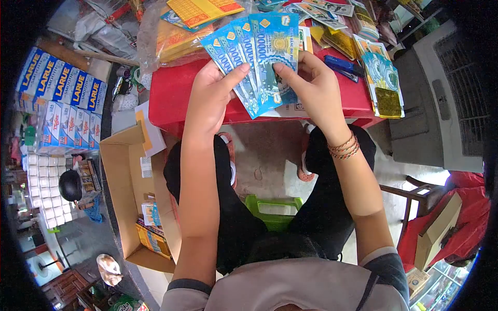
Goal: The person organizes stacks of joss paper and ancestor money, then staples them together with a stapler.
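Several blue paper notes [259, 57] are fanned out above the front part of the red table [168, 93]. My left hand [215, 88] grips the left side of the fan, its thumb lying on top of the notes. On the right side, my right hand [314, 83] pinches the rightmost note with thumb on top and fingers behind. Beyond the left of the fan is a plastic-wrapped orange stack [179, 44]. A blue stapler-like tool [343, 66] lies just right of my right hand. Parts of the fingers of both hands are hidden behind the notes.
Orange and yellow papers [205, 10] lie at the table's back. A bundle with a gold square [388, 102] rests at its right edge. An open cardboard box [122, 197] stands at lower left, near stacked beer cartons [62, 85]. A green stool [274, 207] is under me.
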Motion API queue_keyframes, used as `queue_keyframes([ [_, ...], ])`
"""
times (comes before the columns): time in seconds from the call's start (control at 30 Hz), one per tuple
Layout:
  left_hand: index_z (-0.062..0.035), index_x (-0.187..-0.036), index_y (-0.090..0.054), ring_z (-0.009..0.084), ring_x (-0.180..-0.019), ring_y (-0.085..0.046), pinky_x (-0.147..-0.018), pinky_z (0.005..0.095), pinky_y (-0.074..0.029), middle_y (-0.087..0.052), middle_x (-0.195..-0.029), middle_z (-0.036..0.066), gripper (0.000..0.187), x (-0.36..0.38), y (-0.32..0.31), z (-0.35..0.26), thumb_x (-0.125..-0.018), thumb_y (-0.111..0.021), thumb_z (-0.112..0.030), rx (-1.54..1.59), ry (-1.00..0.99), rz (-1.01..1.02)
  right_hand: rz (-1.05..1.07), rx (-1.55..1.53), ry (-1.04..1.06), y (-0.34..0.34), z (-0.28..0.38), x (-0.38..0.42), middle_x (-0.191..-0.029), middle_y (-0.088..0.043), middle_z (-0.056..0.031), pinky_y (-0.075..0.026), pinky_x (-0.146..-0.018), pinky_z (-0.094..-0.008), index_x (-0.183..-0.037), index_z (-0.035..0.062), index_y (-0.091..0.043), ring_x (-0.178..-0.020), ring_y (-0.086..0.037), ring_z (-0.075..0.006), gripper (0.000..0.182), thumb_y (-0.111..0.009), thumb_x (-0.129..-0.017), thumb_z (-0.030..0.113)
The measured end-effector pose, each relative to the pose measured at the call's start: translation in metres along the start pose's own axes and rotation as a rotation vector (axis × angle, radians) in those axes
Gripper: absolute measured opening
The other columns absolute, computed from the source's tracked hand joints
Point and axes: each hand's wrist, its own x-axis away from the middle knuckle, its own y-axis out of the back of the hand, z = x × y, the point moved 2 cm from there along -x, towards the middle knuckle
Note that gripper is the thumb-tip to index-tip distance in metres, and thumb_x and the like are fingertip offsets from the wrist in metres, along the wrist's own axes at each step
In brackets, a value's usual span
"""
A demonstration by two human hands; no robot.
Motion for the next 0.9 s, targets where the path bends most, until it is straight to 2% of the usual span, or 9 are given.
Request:
queue_keyframes([
  [0.23, 0.0042, -0.117, -0.056, 0.0165, -0.100, -0.063, -0.088, 0.0320, -0.049, -0.066, -0.112, 0.011, 0.029, -0.0021, 0.0021, -0.0003, -0.090, -0.062, -0.007, 0.012, -0.055, -0.057, 0.027, -0.115, -0.040, -0.0014, 0.0020, 0.0002, -0.080, -0.068, -0.0061, -0.049, -0.064, -0.0237, -0.095, -0.0038, -0.061, -0.071, -0.061, -0.0068, 0.022, -0.069, -0.087, 0.016],
  [0.57, 0.0039, -0.114, -0.056, 0.0161, -0.097, -0.065, -0.086, 0.0317, -0.050, -0.066, -0.110, 0.010, 0.029, -0.0008, 0.0015, 0.0003, -0.089, -0.064, -0.008, -0.004, -0.045, -0.052, 0.052, -0.114, -0.046, -0.0032, -0.0026, 0.0006, -0.082, -0.068, -0.0061, -0.048, -0.064, -0.0220, -0.093, -0.0043, -0.061, -0.073, -0.059, -0.0060, 0.021, -0.068, -0.087, 0.015],
  [0.8, 0.0035, -0.116, -0.055, 0.0163, -0.100, -0.063, -0.089, 0.0313, -0.049, -0.065, -0.111, 0.011, 0.034, -0.0040, -0.0017, 0.0036, -0.085, -0.067, -0.003, -0.102, -0.079, -0.051, 0.018, -0.206, -0.069, -0.0075, -0.0052, 0.0049, -0.086, -0.069, -0.0077, -0.050, -0.067, -0.0231, -0.100, -0.0051, -0.061, -0.077, -0.062, -0.0072, 0.024, -0.068, -0.087, 0.014],
  [0.9, 0.0023, -0.112, -0.058, 0.0138, -0.094, -0.064, -0.086, 0.0295, -0.049, -0.068, -0.105, 0.009, 0.033, -0.0064, -0.0052, 0.0065, -0.082, -0.070, -0.003, -0.104, -0.113, -0.088, 0.044, -0.187, -0.074, -0.0036, -0.0050, 0.0055, -0.089, -0.069, -0.0088, -0.051, -0.067, -0.0235, -0.106, -0.0053, -0.058, -0.079, -0.063, -0.0085, 0.031, -0.070, -0.086, 0.015],
])
